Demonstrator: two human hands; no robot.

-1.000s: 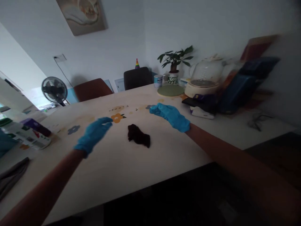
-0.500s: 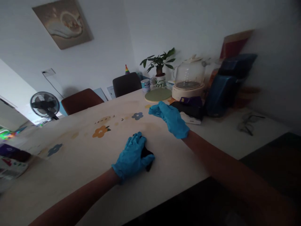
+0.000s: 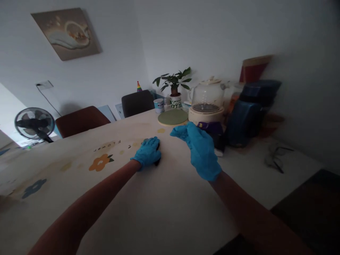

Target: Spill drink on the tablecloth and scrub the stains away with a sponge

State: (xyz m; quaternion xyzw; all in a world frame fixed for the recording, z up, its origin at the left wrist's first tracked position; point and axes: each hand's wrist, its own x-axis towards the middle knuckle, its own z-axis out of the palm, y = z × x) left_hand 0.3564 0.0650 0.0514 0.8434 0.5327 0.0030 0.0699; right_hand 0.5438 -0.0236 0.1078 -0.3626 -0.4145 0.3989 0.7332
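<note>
Left hand [image 3: 147,153] palm-down on dark cloth [image 3: 157,162], short of table's [image 3: 148,209] far edge; can't tell if gripped. Right hand [image 3: 201,150] loosely open, nothing visible in it. Probably partway: brownish smudges [image 3: 140,126] left toward far edge, near side unmarked.

Left hand [image 3: 147,153], cloth [image 3: 157,161] farther forward

Pale worktop [image 3: 148,219], most of its load at the far right.
The round green mat [image 3: 173,117] lies before the blue-and-white cylindrical tin [image 3: 159,105] and the leafy green potted plant [image 3: 175,85]; the rounded clear-glass kettle [image 3: 208,97] stands to their right. Thin dark-framed glasses [image 3: 278,159] lie farther right. The small dark cloth [image 3: 157,161] is under the blue-gloved left grip [image 3: 146,153], left of the blue-gloved right grip [image 3: 200,150]. Behind the worktop, the brown curved-back chair [image 3: 81,120] stands left of the dark grey chair [image 3: 139,103].
</note>
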